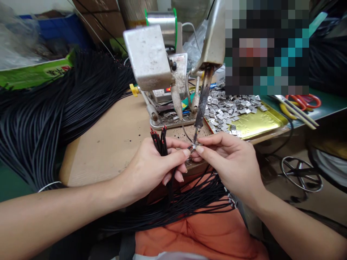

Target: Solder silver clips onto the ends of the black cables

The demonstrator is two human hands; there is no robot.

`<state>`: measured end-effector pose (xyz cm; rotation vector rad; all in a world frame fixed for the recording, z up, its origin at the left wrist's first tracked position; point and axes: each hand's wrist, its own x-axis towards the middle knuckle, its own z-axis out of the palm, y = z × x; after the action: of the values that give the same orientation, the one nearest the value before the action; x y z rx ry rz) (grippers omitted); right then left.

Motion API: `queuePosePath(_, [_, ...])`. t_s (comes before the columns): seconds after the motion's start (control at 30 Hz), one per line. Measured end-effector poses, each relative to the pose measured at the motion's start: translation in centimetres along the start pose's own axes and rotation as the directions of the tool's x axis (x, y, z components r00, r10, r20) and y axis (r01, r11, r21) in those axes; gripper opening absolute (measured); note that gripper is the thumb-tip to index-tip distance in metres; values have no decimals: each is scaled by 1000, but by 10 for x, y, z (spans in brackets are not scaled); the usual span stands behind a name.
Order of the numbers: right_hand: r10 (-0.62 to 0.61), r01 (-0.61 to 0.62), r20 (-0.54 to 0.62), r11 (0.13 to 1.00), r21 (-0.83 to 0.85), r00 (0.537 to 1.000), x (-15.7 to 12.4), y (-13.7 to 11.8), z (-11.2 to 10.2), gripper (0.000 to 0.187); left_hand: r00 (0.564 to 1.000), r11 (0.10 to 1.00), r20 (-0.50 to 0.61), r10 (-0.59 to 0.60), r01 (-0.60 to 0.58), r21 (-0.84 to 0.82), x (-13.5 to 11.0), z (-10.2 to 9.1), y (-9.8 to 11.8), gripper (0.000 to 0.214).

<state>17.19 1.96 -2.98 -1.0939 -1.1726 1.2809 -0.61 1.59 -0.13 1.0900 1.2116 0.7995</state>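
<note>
My left hand (pixel 165 159) is closed around a bunch of black cables (pixel 162 144) whose cut ends show red wire tips. Between its thumb and forefinger, one cable end reaches toward the soldering tip. My right hand (pixel 225 155) pinches a small silvery metal connector (pixel 194 146) against that cable end. Directly above, the tip of a soldering iron (pixel 202 101) on a fixed machine comes down onto the connector, touching or nearly so. A thin solder feed nozzle (pixel 177 103) points at the same spot from the left. Fingers partly hide the connector.
Many black cables (pixel 48 119) are heaped on the left, and others (pixel 189 202) lie across the lap. Small metal connectors (pixel 230 108) fill part of a gold tray (pixel 267 121). A solder spool (pixel 162 29) stands behind; orange-handled scissors (pixel 303 102) lie right. A person sits opposite.
</note>
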Motion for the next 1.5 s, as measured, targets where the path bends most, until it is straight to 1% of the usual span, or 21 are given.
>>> queuePosePath(0.1, [-33, 37, 37, 994, -98, 999, -2, -3, -3, 13, 1000, 999, 4, -16, 16, 45, -2, 2, 1, 25])
queuePosePath(0.17, [-62, 76, 78, 978, -195, 995, -4, -8, -8, 11, 999, 997, 33, -21, 18, 72, -4, 4, 1, 30])
queuePosePath(0.27, [-47, 110, 203, 944, -312, 978, -4, -22, -23, 6, 993, 994, 117, 9, -22, 108, -9, 7, -1, 27])
queuePosePath(0.3, [-22, 120, 269, 927, -355, 963, -3, -28, -30, 7, 989, 991, 143, 25, -43, 124, -10, 7, -2, 26])
queuePosePath(0.37, [52, 166, 417, 867, -470, 907, 0, -40, -45, 8, 984, 987, 173, 38, -64, 150, -13, 8, -4, 24])
queuePosePath(0.4, [74, 208, 468, 827, -522, 881, 1, -45, -51, 9, 983, 987, 182, 27, -55, 153, -13, 9, -5, 23])
queuePosePath(0.43, [85, 240, 491, 792, -561, 867, 2, -49, -56, 10, 981, 989, 191, 10, -38, 144, -14, 10, -5, 23])
queuePosePath(0.5, [16, 283, 454, 762, -583, 891, 2, -53, -58, 11, 975, 995, 221, -18, -5, 100, -14, 11, -5, 24])
queuePosePath(0.57, [-85, 295, 379, 787, -542, 922, -2, -51, -50, 8, 965, 998, 264, -10, -7, 62, -14, 12, -5, 20])
queuePosePath(0.63, [-137, 317, 375, 820, -476, 917, -8, -45, -36, 7, 949, 997, 311, 46, -63, 47, -14, 12, -6, 13])
queuePosePath(0.7, [-187, 370, 408, 823, -432, 894, -14, -38, -22, 11, 933, 994, 351, 82, -104, 45, -14, 12, -7, 13])
queuePosePath(0.77, [-239, 407, 400, 814, -413, 885, -18, -33, -14, 10, 923, 994, 376, 77, -101, 45, -15, 12, -8, 14])
queuePosePath(0.8, [-248, 405, 385, 817, -411, 889, -18, -31, -12, 10, 922, 995, 382, 65, -91, 50, -15, 12, -9, 13])
queuePosePath(0.87, [-205, 346, 356, 852, -393, 912, -18, -28, -11, 10, 927, 994, 369, 69, -96, 56, -16, 12, -10, 12])
queuePosePath(0.97, [-45, 140, 306, 944, -298, 951, -15, -28, -14, 12, 949, 982, 287, 134, -165, 88, -17, 11, -9, 18])
queuePosePath(1.03, [35, 30, 288, 975, -220, 957, -12, -28, -14, 14, 964, 971, 212, 159, -191, 141, -17, 10, -6, 24])
queuePosePath(1.07, [54, 3, 286, 980, -198, 957, -12, -28, -14, 14, 971, 968, 186, 153, -184, 168, -16, 10, -5, 26])
queuePosePath(1.13, [66, -11, 292, 982, -188, 954, -11, -28, -14, 15, 981, 976, 170, 96, -126, 178, -16, 10, -2, 26])
queuePosePath(1.23, [51, 13, 289, 976, -216, 956, -10, -28, -13, 13, 991, 993, 127, 37, -51, 106, -14, 10, 1, 17])
queuePosePath(1.37, [-20, 77, 231, 968, -241, 973, -9, -28, -14, 5, 996, 1000, 83, 20, -20, 1, -13, 12, 2, 20])
queuePosePath(1.5, [0, 60, 233, 967, -248, 973, -7, -30, -17, 3, 996, 999, 84, 5, -8, 38, -16, 12, 2, 14])
